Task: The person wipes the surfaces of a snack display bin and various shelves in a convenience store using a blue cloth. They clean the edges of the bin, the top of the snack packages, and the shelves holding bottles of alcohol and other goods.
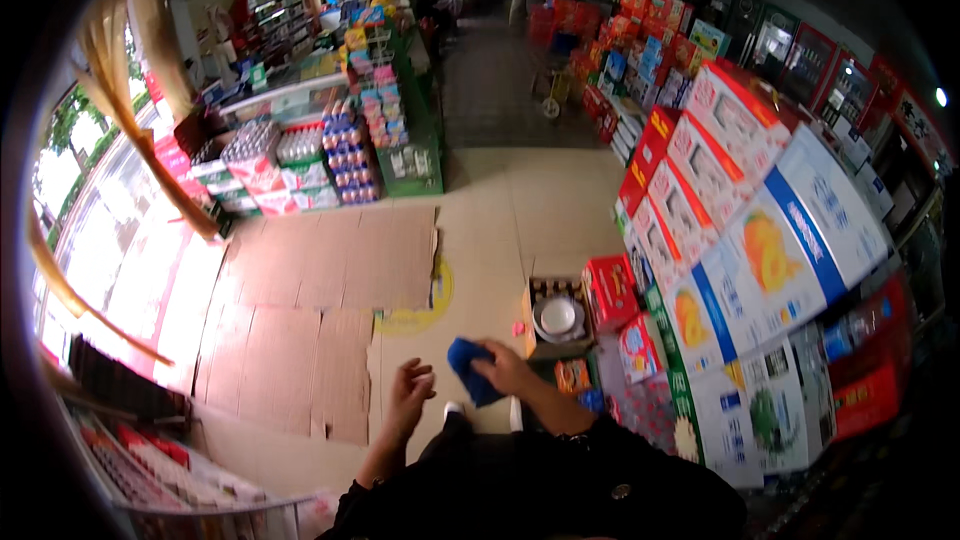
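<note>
Here, the right hand [508, 368] has its grip closed around a crumpled blue cloth [471, 370]; the left hand [411, 387] hangs open.

Landmark: open carton [556, 318] on the floor, white bowls inside. Left of it the tan floor [490, 230] is lying bare, and flattened cardboard sheets [320, 310] farther left are sitting flat and blocking nothing. Right hand [505, 368], gripping a blue cloth [470, 368], is hovering just left of and below the carton; left hand [408, 392] is hanging open farther left over clear floor. Touching the carton's right side, a red box [610, 290] and the stacked boxes [740, 260] are walling off that side. Behind the carton, an aisle [500, 90] is running open between the drink display [340, 155] and more red boxes [620, 70].
</note>
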`<state>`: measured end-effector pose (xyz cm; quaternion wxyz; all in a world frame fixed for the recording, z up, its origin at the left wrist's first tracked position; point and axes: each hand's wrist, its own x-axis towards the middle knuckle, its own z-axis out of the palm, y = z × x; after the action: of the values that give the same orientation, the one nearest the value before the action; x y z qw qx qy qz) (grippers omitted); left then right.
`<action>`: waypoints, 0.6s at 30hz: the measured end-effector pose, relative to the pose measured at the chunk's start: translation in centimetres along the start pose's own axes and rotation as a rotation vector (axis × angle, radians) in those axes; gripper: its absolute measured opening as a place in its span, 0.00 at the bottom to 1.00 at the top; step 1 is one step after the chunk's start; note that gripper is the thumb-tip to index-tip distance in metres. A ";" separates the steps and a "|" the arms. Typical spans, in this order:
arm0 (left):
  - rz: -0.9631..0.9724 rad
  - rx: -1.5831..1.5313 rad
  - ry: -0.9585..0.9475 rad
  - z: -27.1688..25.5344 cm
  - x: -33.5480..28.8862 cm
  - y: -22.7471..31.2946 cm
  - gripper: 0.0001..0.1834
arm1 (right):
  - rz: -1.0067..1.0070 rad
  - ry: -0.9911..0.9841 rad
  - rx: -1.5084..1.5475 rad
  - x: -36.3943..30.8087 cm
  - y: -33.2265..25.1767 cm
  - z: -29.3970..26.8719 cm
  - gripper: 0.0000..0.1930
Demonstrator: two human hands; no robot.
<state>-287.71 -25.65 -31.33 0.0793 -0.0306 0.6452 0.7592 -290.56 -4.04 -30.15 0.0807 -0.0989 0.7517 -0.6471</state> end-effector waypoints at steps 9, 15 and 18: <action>0.107 0.285 -0.432 11.7 33.5 8.8 0.17 | 0.033 0.255 -0.061 23.2 -2.2 -17.2 0.15; 0.088 0.347 -0.509 19.1 55.2 8.9 0.17 | 0.128 0.203 -0.040 39.0 1.5 -32.1 0.15; 0.025 0.500 -0.618 20.6 66.7 11.5 0.17 | 0.065 0.062 0.115 49.6 0.5 -39.7 0.16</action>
<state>-354.14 -1.74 -26.65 0.2653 0.2274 0.7562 0.5532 -348.48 21.46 -24.41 0.0839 -0.0495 0.7184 -0.6888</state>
